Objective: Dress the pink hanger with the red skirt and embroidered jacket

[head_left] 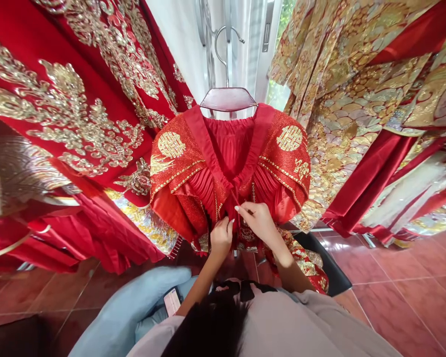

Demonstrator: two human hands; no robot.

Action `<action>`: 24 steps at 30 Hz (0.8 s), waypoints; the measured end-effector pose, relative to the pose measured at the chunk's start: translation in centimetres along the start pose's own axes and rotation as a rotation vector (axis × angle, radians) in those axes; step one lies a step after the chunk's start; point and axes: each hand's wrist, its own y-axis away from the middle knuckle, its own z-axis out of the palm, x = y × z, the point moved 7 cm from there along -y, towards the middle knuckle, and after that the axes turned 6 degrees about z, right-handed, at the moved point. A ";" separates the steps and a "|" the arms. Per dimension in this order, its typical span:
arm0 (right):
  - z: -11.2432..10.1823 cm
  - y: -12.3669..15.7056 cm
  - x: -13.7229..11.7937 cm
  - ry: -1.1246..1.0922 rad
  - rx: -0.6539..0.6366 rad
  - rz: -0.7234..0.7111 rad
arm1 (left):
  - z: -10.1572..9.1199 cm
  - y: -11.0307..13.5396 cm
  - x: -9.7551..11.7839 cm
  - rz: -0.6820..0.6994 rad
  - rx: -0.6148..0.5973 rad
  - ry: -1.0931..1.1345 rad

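A red jacket (pixel 193 173) with gold embroidery hangs in front of me on a dark red hanger (pixel 228 99), over a pleated red dress. Both my hands are at the jacket's front closure, low in the middle. My left hand (pixel 221 238) is closed, pinching the left front edge. My right hand (pixel 258 220) is closed in a pinch on a thin red tie (pixel 235 198) that runs up to the neckline. The two hands almost touch each other.
Red and gold embroidered garments hang close on the left (pixel 67 114) and right (pixel 357 99). A window (pixel 271 39) is behind the hanger. Red floor tiles (pixel 394 282) lie below. A dark bag or seat (pixel 327 267) and light blue cloth (pixel 134 307) sit near my body.
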 end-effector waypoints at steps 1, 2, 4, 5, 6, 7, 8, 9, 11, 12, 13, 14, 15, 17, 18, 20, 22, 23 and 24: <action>0.8 0.6 0.7 -0.003 -0.018 0.012 | -0.8 -0.2 0.2 -0.010 0.032 0.009; 1.8 1.2 1.4 -0.024 -0.042 0.027 | -1.8 -0.5 0.3 -0.027 0.080 0.030; 3.7 2.2 2.6 -0.082 -0.071 0.055 | -3.6 -1.1 0.8 -0.071 0.177 0.122; 4.3 2.5 3.0 -0.100 -0.070 0.060 | -4.3 -1.6 1.1 -0.087 0.198 0.196; 4.7 2.7 3.2 -0.110 -0.069 0.057 | -4.6 -2.2 1.4 -0.102 0.186 0.288; 4.9 2.8 3.2 -0.117 -0.080 0.053 | -4.6 -2.7 1.6 -0.119 0.145 0.389; 5.0 2.7 3.2 -0.120 -0.121 0.057 | -4.4 -3.3 1.8 -0.143 0.099 0.490; 4.9 2.5 3.2 -0.124 -0.192 0.075 | -4.2 -3.6 1.9 -0.177 0.064 0.586; 3.8 1.3 3.2 -0.134 -0.273 0.141 | -3.8 -4.1 1.6 -0.257 0.046 0.735; 2.6 0.4 3.1 -0.113 -0.228 0.168 | -3.6 -4.1 1.4 -0.291 0.063 0.780; 1.2 -0.8 3.0 -0.066 -0.125 0.181 | -3.6 -4.1 1.1 -0.318 0.087 0.808; -0.3 -1.9 2.7 0.006 0.012 0.175 | -3.5 -3.9 0.8 -0.339 0.109 0.824; -1.4 -2.9 2.3 0.097 0.144 0.158 | -3.4 -3.8 0.6 -0.358 0.124 0.834; -1.6 -4.4 1.6 0.288 0.253 0.122 | -3.1 -3.4 0.2 -0.393 0.128 0.852; -0.9 -4.9 1.5 0.354 0.238 0.112 | -2.9 -3.2 0.1 -0.411 0.122 0.865; 0.8 -5.1 1.6 0.383 0.165 0.085 | -2.7 -2.9 -0.2 -0.441 0.108 0.890; 2.1 -4.3 2.0 0.245 0.092 0.069 | -2.8 -2.7 -0.5 -0.460 0.106 0.903; 2.4 -3.6 2.3 0.125 0.062 0.077 | -2.8 -2.6 -0.6 -0.467 0.102 0.911; 2.6 -2.9 2.5 0.000 0.038 0.092 | -2.8 -2.6 -0.6 -0.473 0.090 0.922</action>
